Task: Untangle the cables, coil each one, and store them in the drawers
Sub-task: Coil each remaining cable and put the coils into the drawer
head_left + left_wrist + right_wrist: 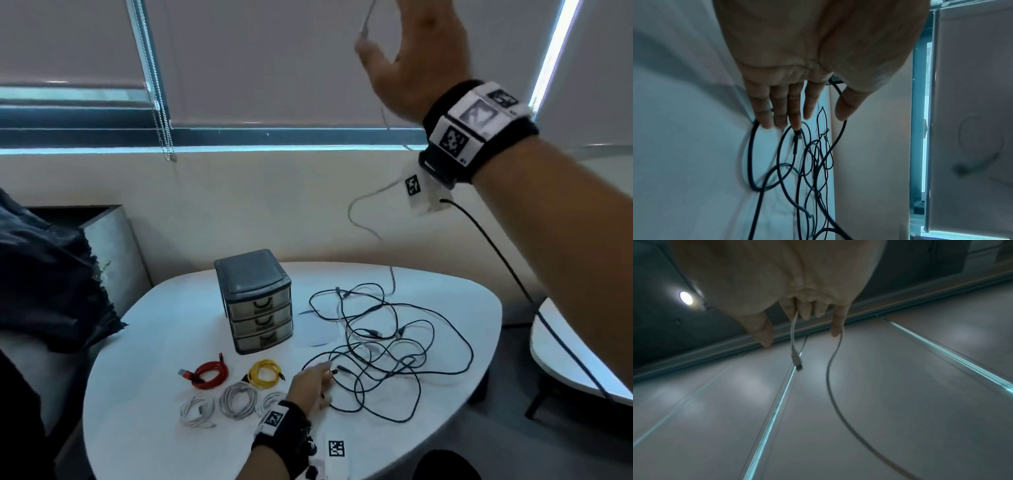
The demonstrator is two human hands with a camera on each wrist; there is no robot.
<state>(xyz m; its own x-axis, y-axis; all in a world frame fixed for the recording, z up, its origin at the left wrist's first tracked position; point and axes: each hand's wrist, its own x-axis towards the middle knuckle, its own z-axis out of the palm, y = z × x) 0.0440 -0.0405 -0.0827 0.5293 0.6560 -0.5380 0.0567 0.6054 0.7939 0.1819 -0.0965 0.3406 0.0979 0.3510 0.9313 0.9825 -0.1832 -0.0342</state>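
Observation:
My right hand point(397, 44) is raised high in front of the window blind. It grips a white cable point(356, 212) whose plug point(798, 365) sticks out past the curled fingers point(807, 313). The rest of that cable point(830, 378) hangs down to the tangle of black cables point(383, 346) on the white table point(171, 325). My left hand point(310, 380) lies on the tangle's near-left edge, its straight fingers point(789, 113) pressing on black strands point(797, 162). A grey three-drawer unit point(257, 301) stands with all drawers closed.
Coiled cables lie in front of the drawers: red point(209, 375), yellow point(264, 374), two white point(197, 409) point(274, 399) and a grey one point(238, 399). Dark cloth point(51, 274) is heaped at the left. A second table point(565, 359) stands at the right. The wrist camera's black lead point(496, 253) hangs from my right arm.

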